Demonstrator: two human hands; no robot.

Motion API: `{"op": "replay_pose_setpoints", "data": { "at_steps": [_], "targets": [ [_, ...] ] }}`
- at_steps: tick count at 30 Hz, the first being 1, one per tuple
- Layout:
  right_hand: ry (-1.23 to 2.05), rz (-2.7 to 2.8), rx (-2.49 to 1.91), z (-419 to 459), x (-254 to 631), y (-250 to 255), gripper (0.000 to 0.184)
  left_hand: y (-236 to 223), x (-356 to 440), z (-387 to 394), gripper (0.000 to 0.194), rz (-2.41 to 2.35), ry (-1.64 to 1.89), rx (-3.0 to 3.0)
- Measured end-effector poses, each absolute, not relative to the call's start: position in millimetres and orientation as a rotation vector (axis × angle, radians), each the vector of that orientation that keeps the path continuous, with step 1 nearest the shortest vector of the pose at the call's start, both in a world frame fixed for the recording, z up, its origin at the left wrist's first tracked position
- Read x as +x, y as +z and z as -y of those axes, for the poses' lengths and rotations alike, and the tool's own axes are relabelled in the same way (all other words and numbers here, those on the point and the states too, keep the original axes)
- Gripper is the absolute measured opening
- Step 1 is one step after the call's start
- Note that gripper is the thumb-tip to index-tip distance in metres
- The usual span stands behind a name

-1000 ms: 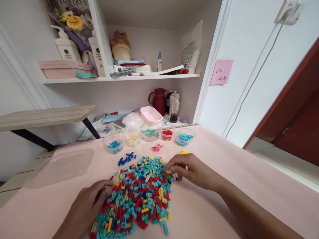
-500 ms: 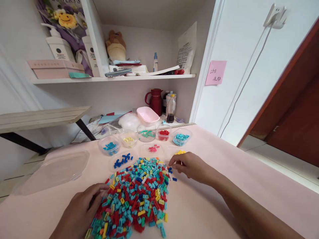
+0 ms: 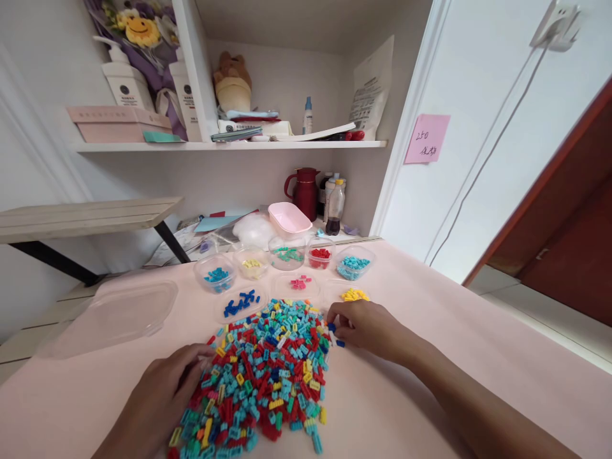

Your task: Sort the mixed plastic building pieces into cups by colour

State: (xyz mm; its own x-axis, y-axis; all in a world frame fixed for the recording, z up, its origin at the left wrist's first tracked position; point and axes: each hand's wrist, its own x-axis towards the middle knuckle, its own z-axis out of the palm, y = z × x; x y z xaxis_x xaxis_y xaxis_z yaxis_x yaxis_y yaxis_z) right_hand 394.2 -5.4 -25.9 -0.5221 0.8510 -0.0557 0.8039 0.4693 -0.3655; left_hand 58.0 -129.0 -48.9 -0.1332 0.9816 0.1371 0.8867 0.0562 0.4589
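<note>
A large heap of small mixed-colour building bricks (image 3: 268, 376) lies on the pink tabletop. My left hand (image 3: 160, 389) rests against the heap's left edge, thumb and fingers apart with nothing held. At the upper right edge of the heap, my right hand (image 3: 366, 325) bends its index finger and thumb around a dark blue brick (image 3: 331, 326). Another dark blue brick (image 3: 340, 343) lies just below those fingertips. Beyond the right hand sit yellow bricks (image 3: 354, 294) on a clear lid. Dark blue bricks (image 3: 241, 303) lie in a shallow clear tray behind the heap.
Clear tubs hold blue bricks (image 3: 217, 278), pale yellow (image 3: 250, 268), green (image 3: 288, 254), red (image 3: 319, 257) and turquoise bricks (image 3: 354, 266). Pink bricks (image 3: 300, 282) lie on a clear lid. A large clear lid (image 3: 119, 312) is at left; a pink basin (image 3: 289, 220) stands behind.
The view has shifted slightly, moving the scene rightward. My right fingers have come in around the dark blue brick at the heap's edge. My left hand stays beside the heap.
</note>
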Motion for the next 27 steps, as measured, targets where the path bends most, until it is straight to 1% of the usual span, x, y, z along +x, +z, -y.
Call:
{"op": "replay_pose_setpoints", "data": {
  "at_steps": [8, 13, 17, 21, 27],
  "targets": [
    [0.579, 2.538, -1.463, 3.8, 391.9, -29.1, 0.020, -48.9, 58.7, 129.9, 0.028, -2.122, 0.628, 1.912],
    [0.525, 2.553, -1.446, 5.2, 388.9, -29.3, 0.020, -49.8, 58.3, 129.5, 0.030, -2.105, 0.652, 1.877],
    [0.570, 2.519, -1.383, 5.3, 387.8, -33.4, 0.020, -51.8, 57.0, 128.5, 0.030, -2.101, 0.651, 1.827],
    [0.703, 2.443, -1.354, 1.4, 390.9, -39.4, 0.018, -50.6, 57.8, 130.0, 0.031, -2.105, 0.636, 1.815],
    [1.067, 2.224, -1.253, 1.3, 395.7, -33.3, 0.008, -46.7, 60.1, 132.5, 0.030, -2.109, 0.645, 1.808]
  ]
}}
